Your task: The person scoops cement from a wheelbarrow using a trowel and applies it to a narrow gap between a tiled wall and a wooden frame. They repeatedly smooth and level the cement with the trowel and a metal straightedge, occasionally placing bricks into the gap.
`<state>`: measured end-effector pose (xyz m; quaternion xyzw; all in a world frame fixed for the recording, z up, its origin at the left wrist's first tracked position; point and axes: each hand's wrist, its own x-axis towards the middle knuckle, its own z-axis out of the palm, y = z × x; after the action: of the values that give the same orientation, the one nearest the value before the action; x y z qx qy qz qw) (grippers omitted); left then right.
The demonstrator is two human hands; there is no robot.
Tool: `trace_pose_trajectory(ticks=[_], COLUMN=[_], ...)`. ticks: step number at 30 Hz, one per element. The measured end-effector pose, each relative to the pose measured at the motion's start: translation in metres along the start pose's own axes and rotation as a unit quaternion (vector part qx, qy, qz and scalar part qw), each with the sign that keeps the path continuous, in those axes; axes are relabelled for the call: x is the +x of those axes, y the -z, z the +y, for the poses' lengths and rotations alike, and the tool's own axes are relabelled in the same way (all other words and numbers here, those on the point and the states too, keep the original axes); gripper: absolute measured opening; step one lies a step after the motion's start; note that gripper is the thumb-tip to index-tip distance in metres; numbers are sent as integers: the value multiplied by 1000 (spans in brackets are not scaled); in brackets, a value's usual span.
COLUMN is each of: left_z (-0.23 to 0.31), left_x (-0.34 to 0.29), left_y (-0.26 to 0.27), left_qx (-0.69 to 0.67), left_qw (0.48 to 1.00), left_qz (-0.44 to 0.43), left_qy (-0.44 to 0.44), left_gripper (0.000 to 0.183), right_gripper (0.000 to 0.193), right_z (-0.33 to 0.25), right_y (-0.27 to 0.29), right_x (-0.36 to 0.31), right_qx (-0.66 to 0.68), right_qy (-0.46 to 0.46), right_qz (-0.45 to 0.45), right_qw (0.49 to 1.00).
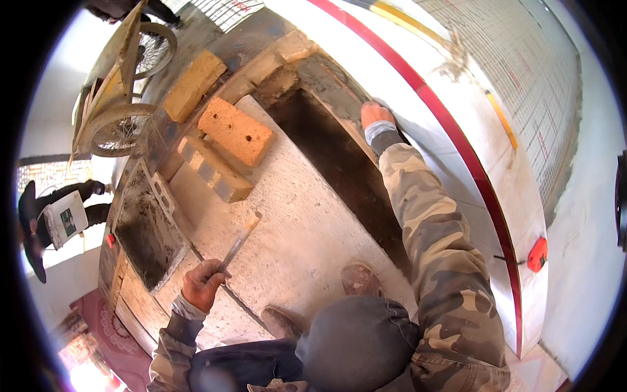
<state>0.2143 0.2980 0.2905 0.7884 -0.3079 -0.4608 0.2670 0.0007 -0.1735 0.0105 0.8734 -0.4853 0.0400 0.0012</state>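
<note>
In my left hand (202,285), closed low on the left, is a slim stick-like tool (241,238), grey along its length with a tan far end. It points up and away over a pale, rough plank (304,215). My right arm, in a camouflage sleeve, reaches forward to the right. At its end my right hand (377,115) is down by the foot of a white wall panel (431,157), beside a strip of grey mortar (330,81). Its fingers are mostly hidden. Left of that arm runs a dark, deep gap (333,147).
An orange brick with holes (236,130), a grey-marked brick (214,168) and a yellowish brick (194,86) lie ahead on the left. A mortar tray (149,225) stands left. Beyond are a wheeled cart (124,91) and a person by a white bucket (64,219).
</note>
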Motion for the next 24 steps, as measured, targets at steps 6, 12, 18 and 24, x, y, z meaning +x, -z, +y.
trace_pose_trajectory(ticks=[6,12,18,24], left_z=[-18,-10,-18,-17], left_x=[0,6,6,6], left_y=[5,-2,-2,-4], left_qx=[11,40,10,15], left_qw=[1000,999,999,999], left_qz=[5,-29,-22,-29], left_qy=[1,-1,28,2], left_gripper=[15,14,14,15], right_gripper=[19,13,16,19], right_z=[-11,-11,-13,-19], right_y=[-10,-4,-5,-6], right_x=[24,19,19,19], right_qx=[5,15,20,18], right_qy=[23,19,31,-20], right_qz=[-40,-77,-52,-42], right_qw=[999,997,998,999])
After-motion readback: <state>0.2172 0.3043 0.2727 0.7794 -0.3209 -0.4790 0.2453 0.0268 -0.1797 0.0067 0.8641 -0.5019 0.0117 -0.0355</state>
